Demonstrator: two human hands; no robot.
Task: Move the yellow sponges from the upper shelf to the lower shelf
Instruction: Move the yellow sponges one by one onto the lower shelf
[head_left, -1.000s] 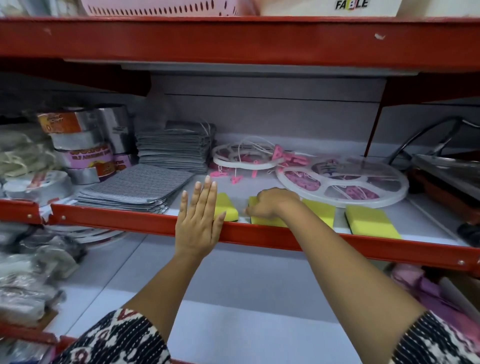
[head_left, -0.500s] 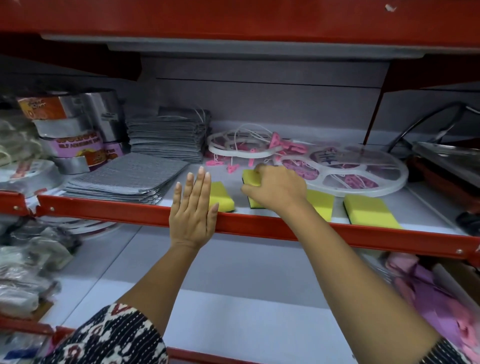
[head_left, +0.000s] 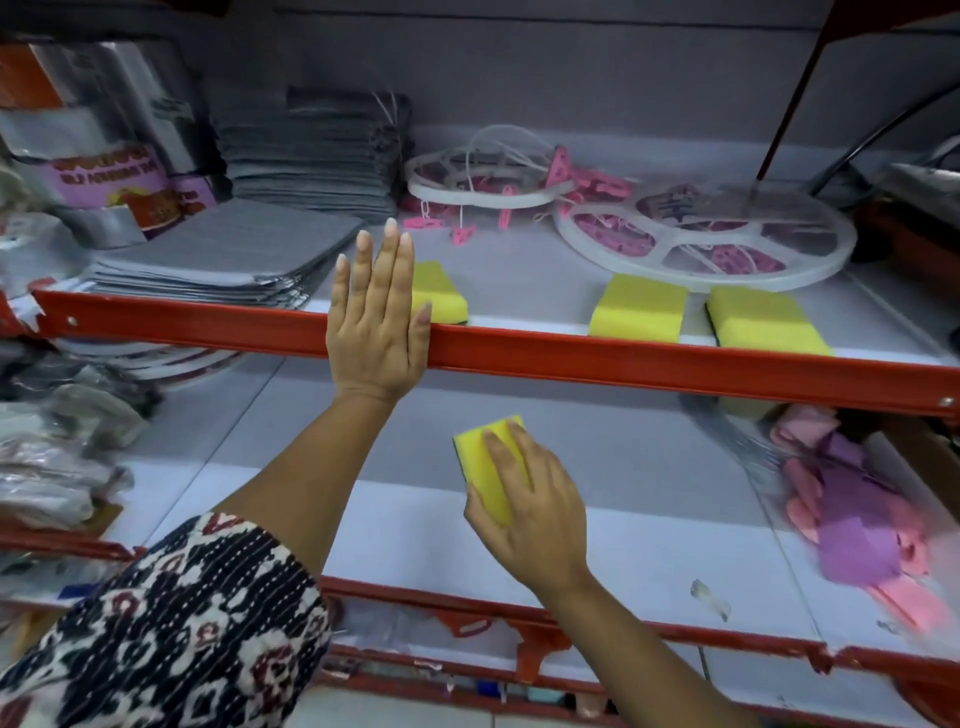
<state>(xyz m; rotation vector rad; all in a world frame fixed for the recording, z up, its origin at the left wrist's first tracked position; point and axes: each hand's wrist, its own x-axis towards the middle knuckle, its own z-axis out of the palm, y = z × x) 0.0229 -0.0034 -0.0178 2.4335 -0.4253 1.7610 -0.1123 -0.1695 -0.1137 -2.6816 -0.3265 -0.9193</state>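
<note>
My right hand (head_left: 530, 499) grips a yellow sponge (head_left: 491, 467), fingers curled over its top, thumb under, above the lower shelf (head_left: 395, 530); whether it touches the shelf I cannot tell. My left hand (head_left: 376, 322) lies flat and open, holding nothing, against the red rail (head_left: 623, 361) of the upper shelf (head_left: 524, 275). Three more sponges sit there: one (head_left: 439, 293) just beside my left fingers, two (head_left: 639, 312) (head_left: 763, 325) further right, near a white ring hanger (head_left: 701, 244).
</note>
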